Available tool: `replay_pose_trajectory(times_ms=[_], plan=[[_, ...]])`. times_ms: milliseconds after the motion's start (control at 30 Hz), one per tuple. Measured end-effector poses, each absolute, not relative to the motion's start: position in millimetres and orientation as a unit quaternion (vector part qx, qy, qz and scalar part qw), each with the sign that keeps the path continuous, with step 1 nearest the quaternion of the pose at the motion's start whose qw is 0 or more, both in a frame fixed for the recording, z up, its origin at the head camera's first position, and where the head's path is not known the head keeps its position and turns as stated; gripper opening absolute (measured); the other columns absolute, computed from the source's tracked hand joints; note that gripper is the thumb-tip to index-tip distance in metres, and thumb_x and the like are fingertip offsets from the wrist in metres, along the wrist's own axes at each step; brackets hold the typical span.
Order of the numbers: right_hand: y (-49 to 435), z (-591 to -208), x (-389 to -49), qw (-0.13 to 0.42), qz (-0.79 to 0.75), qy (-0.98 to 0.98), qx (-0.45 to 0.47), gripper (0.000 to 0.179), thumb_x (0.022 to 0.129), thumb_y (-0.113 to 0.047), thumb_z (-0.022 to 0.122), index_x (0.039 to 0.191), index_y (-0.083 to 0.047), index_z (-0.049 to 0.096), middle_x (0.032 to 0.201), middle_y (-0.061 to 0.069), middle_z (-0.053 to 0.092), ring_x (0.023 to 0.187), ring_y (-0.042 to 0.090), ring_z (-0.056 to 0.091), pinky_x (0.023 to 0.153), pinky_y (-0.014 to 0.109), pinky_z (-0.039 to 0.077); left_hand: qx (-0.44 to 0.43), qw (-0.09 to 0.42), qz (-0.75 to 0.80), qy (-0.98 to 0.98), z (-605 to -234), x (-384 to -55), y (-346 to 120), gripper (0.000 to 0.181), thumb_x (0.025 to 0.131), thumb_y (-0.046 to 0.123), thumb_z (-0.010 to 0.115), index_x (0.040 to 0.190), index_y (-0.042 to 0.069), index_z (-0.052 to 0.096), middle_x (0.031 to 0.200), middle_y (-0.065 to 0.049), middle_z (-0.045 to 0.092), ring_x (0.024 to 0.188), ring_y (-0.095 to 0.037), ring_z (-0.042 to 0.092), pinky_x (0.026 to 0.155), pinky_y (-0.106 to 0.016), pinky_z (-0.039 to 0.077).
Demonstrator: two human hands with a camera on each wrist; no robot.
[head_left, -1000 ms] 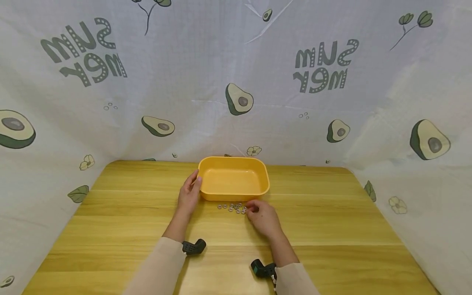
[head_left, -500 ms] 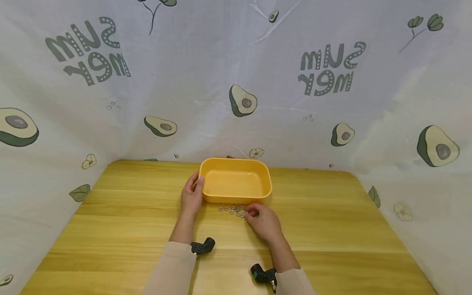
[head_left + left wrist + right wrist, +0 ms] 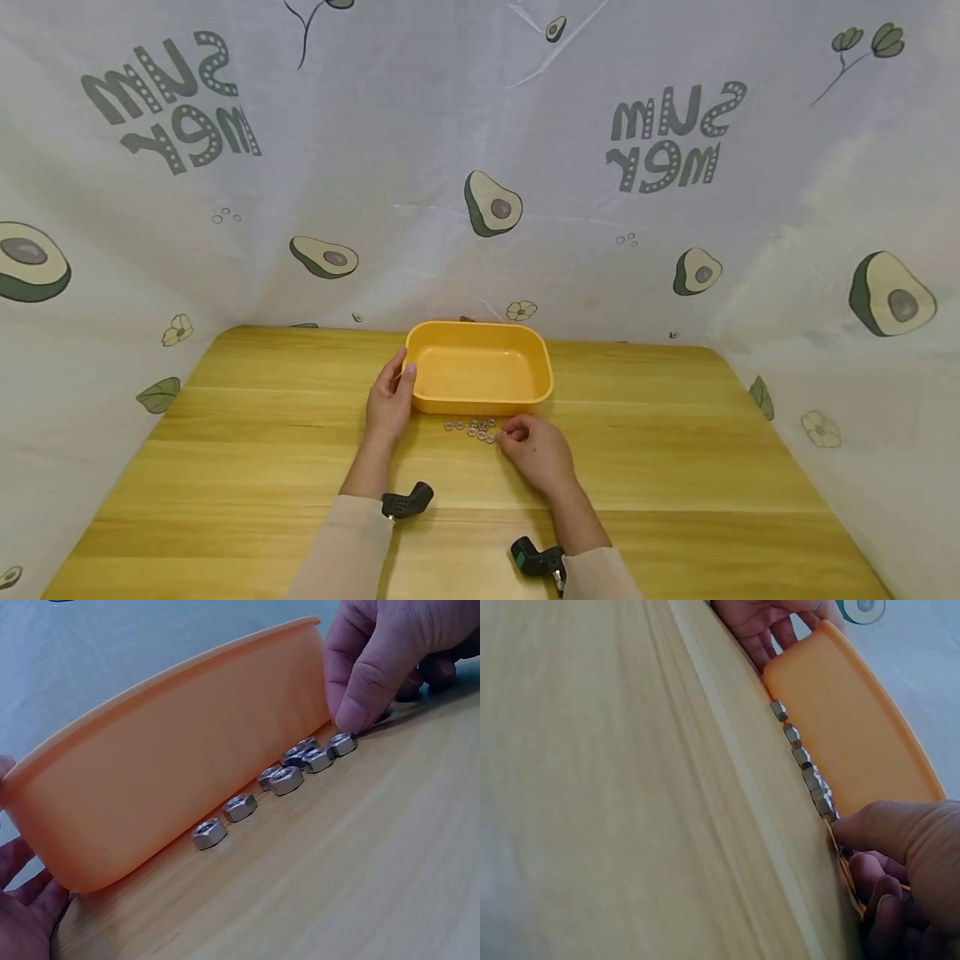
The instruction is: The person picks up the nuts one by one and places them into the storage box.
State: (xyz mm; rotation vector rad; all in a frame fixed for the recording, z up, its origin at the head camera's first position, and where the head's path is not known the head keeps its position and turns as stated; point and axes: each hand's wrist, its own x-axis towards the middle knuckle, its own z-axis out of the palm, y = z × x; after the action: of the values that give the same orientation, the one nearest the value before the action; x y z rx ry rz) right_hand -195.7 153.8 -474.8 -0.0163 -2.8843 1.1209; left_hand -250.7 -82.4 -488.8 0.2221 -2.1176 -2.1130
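Note:
A yellow plastic basin [image 3: 480, 407] stands on the wooden table. My left hand [image 3: 389, 407] holds its left end, thumb at the near corner and fingers along the outer side. In front of the basin lie several metal hex nuts [image 3: 240, 807] in a loose cluster, two of them a little apart at the left. My right hand [image 3: 538, 454] is low at the cluster's right end. Its thumb and forefinger pinch one nut [image 3: 846, 853], mostly hidden by the fingers. The other right fingers are curled under.
The wooden table [image 3: 675, 458] extends to both sides and towards me. Behind it hangs a pale cloth [image 3: 420, 275] printed with avocados and lettering. A black wrist camera [image 3: 408, 502] is strapped to each forearm.
The view has shifted slightly. At the right end, the nut at my right fingertips has come a little apart from its neighbours. My left hand stays on the basin.

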Motion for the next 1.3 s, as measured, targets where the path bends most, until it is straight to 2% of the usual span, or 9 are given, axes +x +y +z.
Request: replay_pose_trajectory(times_ms=[400,633,800,1067,1300], plan=[[158,-476,-199,0.012,0.399,-0.917,0.008,0.013,0.087,-0.024,0.080,0.085,-0.013,0.073,0.075,-0.003,0.066,0.069,0.010,0.055,0.065,0.026,0.045,0.072,0.070,-0.712,-0.694,-484,-253,-85,0.051,0.106,0.030,0.058,0.153,0.013,0.048,0.160,-0.013,0.044,0.148,-0.034,0.042,0.121,-0.048,0.037],[159,-469,-199,-0.001,0.419,-0.908,0.008,0.014,0.089,-0.026,0.080,0.087,-0.014,0.073,0.077,-0.004,0.067,0.071,0.011,0.057,0.065,0.023,0.047,0.077,0.065,-0.716,-0.691,-482,-251,-85,0.050,0.105,0.028,0.059,0.152,0.014,0.050,0.159,-0.012,0.046,0.148,-0.032,0.043,0.121,-0.046,0.038],[155,-460,-195,0.022,0.418,-0.908,0.012,0.014,0.088,-0.026,0.081,0.087,-0.014,0.073,0.077,-0.004,0.067,0.070,0.011,0.058,0.063,0.021,0.049,0.083,0.065,-0.716,-0.690,-483,-251,-85,0.049,0.105,0.027,0.059,0.152,0.013,0.050,0.159,-0.012,0.047,0.147,-0.031,0.044,0.121,-0.046,0.039],[151,-452,-195,0.057,0.381,-0.922,0.032,0.015,0.087,-0.029,0.082,0.087,-0.016,0.075,0.070,-0.006,0.064,0.064,0.010,0.055,0.059,0.021,0.046,0.082,0.072,-0.715,-0.690,-484,-252,-85,0.049,0.105,0.028,0.059,0.151,0.014,0.052,0.157,-0.014,0.049,0.145,-0.032,0.046,0.120,-0.047,0.041],[150,-443,-201,0.085,0.330,-0.939,0.056,0.018,0.088,-0.032,0.080,0.090,-0.014,0.076,0.069,-0.007,0.063,0.062,0.010,0.053,0.059,0.023,0.046,0.081,0.073,-0.710,-0.696,-487,-255,-86,0.050,0.105,0.032,0.058,0.152,0.014,0.051,0.158,-0.015,0.047,0.146,-0.033,0.045,0.120,-0.048,0.039]])
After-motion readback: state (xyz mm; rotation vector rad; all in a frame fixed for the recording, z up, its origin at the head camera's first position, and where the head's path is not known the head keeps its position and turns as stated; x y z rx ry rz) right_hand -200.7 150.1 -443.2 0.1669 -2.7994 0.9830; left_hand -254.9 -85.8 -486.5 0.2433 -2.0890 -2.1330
